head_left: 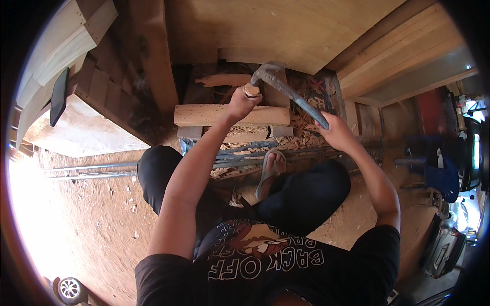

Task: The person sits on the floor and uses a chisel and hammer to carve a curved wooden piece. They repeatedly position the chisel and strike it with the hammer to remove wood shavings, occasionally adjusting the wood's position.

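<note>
Plywood panel (265,30): one, beyond my hands.
Squared timber block (199,116): one, beneath my left wrist.
Hammer (302,100): one, in my right hand (337,132), gripped near the handle's end; head beside the handle top, contact unclear.
Round-topped wooden handle (250,91): one, clenched in my left hand (241,106); best held steady, I judge, fingers below the top, hammer face square.
Wood chips (305,128): many, scattered.

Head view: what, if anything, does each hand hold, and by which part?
The right hand holds a hammer near its handle's end; the left hand grips a wooden piece just below its round top.
</note>
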Demonstrator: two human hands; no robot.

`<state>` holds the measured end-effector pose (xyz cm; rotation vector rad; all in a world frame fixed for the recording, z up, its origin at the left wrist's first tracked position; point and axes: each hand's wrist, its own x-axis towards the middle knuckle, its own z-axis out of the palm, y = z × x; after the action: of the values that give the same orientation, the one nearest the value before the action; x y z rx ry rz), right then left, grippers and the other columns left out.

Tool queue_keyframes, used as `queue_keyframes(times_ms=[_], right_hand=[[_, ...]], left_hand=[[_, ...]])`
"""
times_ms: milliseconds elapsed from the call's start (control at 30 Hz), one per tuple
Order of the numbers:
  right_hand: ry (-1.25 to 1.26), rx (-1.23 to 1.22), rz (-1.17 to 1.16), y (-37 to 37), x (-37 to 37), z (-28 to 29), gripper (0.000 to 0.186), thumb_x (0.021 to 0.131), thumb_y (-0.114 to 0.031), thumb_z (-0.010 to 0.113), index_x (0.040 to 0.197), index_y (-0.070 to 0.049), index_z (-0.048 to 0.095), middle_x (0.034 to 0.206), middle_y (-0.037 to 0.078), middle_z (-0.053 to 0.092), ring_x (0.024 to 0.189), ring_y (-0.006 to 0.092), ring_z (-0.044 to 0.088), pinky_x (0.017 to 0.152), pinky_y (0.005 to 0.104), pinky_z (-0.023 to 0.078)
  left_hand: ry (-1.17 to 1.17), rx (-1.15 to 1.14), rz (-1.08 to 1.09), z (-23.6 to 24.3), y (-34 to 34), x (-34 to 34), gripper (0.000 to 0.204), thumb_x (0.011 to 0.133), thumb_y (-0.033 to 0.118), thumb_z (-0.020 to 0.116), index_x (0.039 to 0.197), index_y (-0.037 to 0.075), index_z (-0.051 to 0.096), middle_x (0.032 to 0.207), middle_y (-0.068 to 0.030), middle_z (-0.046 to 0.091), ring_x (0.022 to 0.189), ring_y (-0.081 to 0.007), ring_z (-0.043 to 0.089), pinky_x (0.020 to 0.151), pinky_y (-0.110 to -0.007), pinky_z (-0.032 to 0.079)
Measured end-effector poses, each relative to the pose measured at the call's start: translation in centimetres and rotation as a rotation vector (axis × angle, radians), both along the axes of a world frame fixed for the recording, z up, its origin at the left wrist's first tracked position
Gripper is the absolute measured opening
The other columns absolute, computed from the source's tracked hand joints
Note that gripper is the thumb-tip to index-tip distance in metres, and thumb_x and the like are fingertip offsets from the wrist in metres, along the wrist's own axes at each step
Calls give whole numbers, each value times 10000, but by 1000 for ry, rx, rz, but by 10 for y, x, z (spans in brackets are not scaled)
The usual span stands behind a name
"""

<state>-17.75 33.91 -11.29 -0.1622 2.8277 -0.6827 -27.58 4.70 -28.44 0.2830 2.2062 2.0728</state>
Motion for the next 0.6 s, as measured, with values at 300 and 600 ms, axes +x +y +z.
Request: queue_keyframes(times_ms=[300, 600], right_hand=[[6, -422, -220, 4, 4, 33, 46, 979, -70, 647, 1011, -45, 627, 799, 7, 582, 737, 95, 549, 717, 297, 474], [-17, -1, -99, 16, -1, 22, 91, 949, -43, 658, 1037, -22, 670, 803, 133, 653, 716, 166, 592, 710, 356, 503]], left_hand=[[7, -70, -15, 1, 1, -4, 217, 926, 194, 778, 984, 11, 678, 861, -48, 709, 810, -124, 627, 761, -339, 524], [17, -78, -38, -3, 3, -5, 191, 922, 178, 778, 950, 20, 674, 845, -30, 698, 786, -110, 606, 745, -333, 516]])
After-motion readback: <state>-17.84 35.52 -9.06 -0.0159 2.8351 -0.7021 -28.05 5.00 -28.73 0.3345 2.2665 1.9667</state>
